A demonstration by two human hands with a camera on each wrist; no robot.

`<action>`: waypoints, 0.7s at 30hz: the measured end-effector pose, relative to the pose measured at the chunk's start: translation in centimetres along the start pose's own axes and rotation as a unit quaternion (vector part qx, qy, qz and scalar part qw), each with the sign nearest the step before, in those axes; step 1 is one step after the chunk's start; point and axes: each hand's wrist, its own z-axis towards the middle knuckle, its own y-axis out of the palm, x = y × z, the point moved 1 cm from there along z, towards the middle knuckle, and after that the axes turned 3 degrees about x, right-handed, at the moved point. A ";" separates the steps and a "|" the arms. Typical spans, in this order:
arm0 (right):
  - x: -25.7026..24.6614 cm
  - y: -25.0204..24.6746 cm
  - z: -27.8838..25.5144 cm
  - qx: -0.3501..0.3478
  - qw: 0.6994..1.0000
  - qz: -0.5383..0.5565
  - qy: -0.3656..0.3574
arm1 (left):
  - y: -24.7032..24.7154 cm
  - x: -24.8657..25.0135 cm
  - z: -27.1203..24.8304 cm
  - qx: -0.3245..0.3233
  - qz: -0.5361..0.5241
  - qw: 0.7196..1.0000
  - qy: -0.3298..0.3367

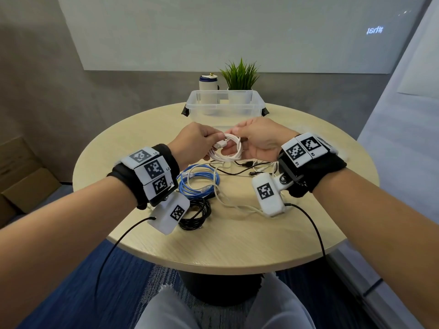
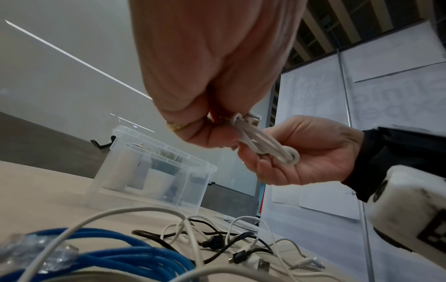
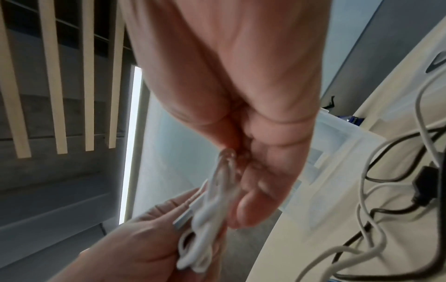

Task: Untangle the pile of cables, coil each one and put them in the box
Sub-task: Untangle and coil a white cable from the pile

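Observation:
Both hands hold a small coiled white cable (image 1: 229,148) above the middle of the round table (image 1: 308,229). My left hand (image 1: 197,141) pinches the coil at its plug end (image 2: 251,119); my right hand (image 1: 256,138) grips the other side, fingers curled round the loops (image 3: 212,206). Beneath them lie a coiled blue cable (image 1: 197,184), a coiled black cable (image 1: 197,213), and loose white and black cables (image 1: 240,172). The clear plastic box (image 1: 224,103) stands open behind the hands, with nothing visible inside it.
A white flask (image 1: 208,85) and a potted plant (image 1: 240,77) stand behind the box at the table's far edge. Cardboard boxes (image 1: 21,172) sit on the floor to the left. My knees (image 1: 213,312) are under the near edge.

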 end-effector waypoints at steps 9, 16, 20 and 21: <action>-0.1 0.7 0.1 0.083 0.996 0.001 -0.012 | -0.6 0.6 0.1 0.046 -0.012 0.999 0.024; 0.2 0.9 0.1 0.095 0.995 -0.006 -0.014 | -0.7 0.9 -0.2 0.015 0.138 0.990 0.018; 0.5 1.0 -0.1 0.079 0.997 0.006 -0.016 | -0.5 1.1 0.1 0.000 0.174 0.985 0.013; 0.5 1.1 -0.1 0.076 0.997 0.003 -0.014 | -0.5 1.1 0.1 -0.005 0.186 0.982 0.013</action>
